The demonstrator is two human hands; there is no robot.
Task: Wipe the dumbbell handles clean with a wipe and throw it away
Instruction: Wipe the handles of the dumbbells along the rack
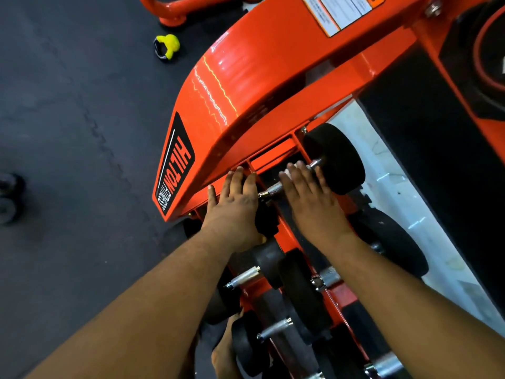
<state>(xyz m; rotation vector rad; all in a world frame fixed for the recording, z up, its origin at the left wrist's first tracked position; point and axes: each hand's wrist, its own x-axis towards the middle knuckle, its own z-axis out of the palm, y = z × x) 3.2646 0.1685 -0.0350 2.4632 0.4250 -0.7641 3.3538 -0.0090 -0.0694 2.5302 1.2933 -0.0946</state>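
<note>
- Dumbbell point(332, 160) lies on orange rack point(246, 86), under its curved top plate; knurled handle point(274, 188) exposed between both hands.
- Right hand point(311, 201) rests on handle beside black weight head, fingers straight and together.
- Left hand point(235, 201) lies flat against rack edge at handle's other end, fingers straight, slightly apart.
- Wipe: cannot tell.

We see an orange dumbbell rack point(246, 86) running from lower centre to upper right of the frame, with several black dumbbells point(334, 158) lying across its rails. On the dark floor point(68, 119), upper left, lies a yellow kettlebell point(166, 46).
</note>
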